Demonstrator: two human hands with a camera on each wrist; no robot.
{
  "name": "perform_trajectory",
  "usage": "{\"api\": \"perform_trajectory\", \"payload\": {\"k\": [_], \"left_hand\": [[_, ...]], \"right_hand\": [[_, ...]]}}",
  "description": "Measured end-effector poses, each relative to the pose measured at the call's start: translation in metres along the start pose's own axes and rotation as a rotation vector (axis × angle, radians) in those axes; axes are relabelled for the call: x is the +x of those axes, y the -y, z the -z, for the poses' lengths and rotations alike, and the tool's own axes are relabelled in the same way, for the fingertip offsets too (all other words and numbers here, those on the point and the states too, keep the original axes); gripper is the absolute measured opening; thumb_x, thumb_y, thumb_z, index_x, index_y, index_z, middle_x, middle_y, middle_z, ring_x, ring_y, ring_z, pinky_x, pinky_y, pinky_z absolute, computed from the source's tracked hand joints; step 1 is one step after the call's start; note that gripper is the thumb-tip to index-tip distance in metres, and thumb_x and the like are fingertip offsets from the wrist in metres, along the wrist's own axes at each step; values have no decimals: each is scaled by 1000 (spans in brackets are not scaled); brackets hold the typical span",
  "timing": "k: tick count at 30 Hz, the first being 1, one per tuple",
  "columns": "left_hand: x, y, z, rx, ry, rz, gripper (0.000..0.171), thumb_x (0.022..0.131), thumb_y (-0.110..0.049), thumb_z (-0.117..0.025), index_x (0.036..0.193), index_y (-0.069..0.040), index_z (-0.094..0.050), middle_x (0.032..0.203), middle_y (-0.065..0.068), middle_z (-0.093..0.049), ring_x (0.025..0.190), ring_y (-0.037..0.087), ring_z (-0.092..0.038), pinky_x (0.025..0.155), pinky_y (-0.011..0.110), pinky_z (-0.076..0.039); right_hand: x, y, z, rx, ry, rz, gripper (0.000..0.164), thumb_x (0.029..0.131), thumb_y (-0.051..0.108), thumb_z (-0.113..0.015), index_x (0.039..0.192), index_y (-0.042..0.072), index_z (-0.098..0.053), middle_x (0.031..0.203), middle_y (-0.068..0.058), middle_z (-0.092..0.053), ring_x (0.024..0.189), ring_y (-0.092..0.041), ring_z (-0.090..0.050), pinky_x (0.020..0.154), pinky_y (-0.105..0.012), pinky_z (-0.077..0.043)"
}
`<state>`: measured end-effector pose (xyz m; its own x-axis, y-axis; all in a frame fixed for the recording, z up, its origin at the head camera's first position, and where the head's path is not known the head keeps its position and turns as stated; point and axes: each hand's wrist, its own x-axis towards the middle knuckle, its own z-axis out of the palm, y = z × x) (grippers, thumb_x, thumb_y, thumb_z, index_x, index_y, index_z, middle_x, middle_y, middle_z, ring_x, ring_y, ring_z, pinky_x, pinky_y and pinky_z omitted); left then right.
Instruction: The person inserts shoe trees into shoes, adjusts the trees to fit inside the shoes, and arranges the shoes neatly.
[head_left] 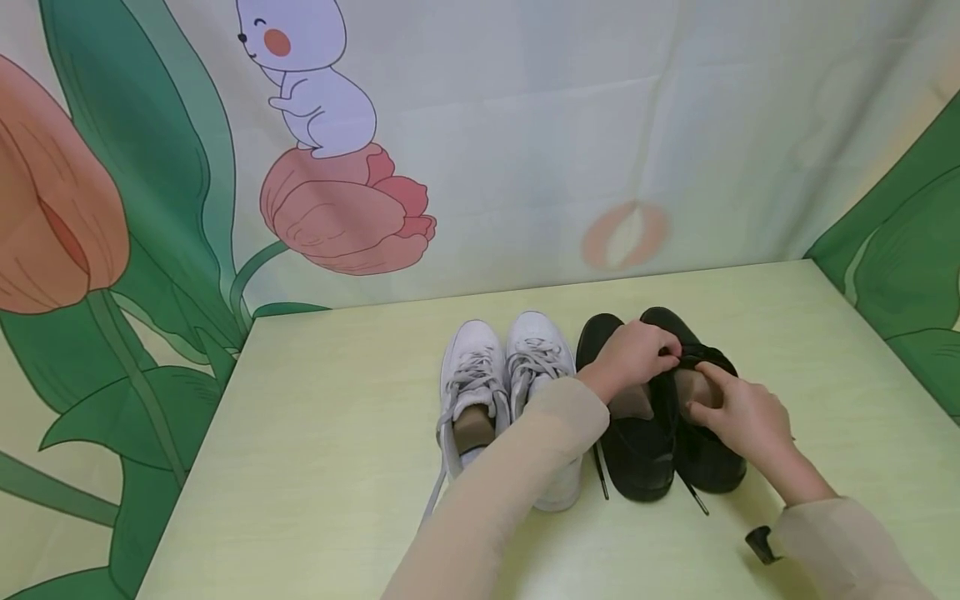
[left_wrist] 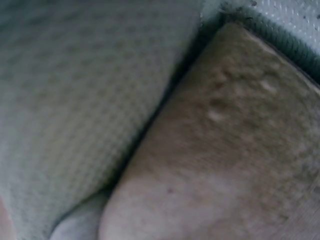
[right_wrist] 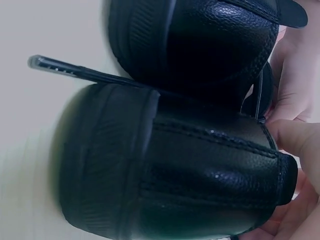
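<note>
In the head view a pair of black lace-up shoes stands side by side, a left one (head_left: 637,467) and a right one (head_left: 712,462). My left hand (head_left: 633,358) reaches across the left black shoe and pinches the black laces (head_left: 693,354) over the right one with thumb and fingertips. My right hand (head_left: 750,417) lies over the right shoe's outer side, index fingertip at the laces and thumb apart from it in the shoe opening. Its other fingers are largely hidden, so I cannot tell whether they grip a lace. The right wrist view shows the black heels (right_wrist: 200,170) close up.
White lace-up sneakers (head_left: 472,358) stand left of the black pair, partly behind my left sleeve (head_left: 510,483). Lace ends (head_left: 693,496) trail on the pale tabletop (head_left: 337,467). A printed curtain (head_left: 510,150) hangs behind. A brown insole (left_wrist: 225,160) fills much of the blurred left wrist view.
</note>
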<state>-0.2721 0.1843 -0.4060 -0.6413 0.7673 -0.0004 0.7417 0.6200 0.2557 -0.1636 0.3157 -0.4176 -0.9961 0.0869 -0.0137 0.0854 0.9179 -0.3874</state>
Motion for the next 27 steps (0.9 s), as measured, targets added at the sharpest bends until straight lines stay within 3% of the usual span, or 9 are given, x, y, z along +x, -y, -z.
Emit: {"api": "perform_trajectory", "payload": {"k": [8, 15, 27], "left_hand": [[1, 0, -1, 2, 1, -3, 19, 88, -30, -52, 100, -23, -65, 94, -12, -64, 76, 2, -56, 68, 13, -42], [-1, -2, 0, 13, 0, -8, 19, 89, -29, -51, 101, -23, -65, 93, -12, -64, 74, 2, -55, 68, 13, -42], [-1, -2, 1, 40, -9, -22, 17, 89, -29, -51, 96, -24, -65, 86, -12, -64, 69, 3, -52, 65, 14, -40]], "right_hand": [[0, 1, -2, -2, -3, 3, 53, 80, 26, -61, 124, 3, -44, 74, -17, -62, 55, -21, -47, 45, -29, -30], [3, 0, -4, -5, -14, 17, 54, 79, 22, -63, 124, -1, -44, 89, -23, -62, 64, -28, -55, 48, -32, -35], [8, 1, -10, -21, -41, -41, 50, 77, 20, -66, 119, 0, -46, 101, -27, -59, 77, -39, -57, 51, -40, -40]]}}
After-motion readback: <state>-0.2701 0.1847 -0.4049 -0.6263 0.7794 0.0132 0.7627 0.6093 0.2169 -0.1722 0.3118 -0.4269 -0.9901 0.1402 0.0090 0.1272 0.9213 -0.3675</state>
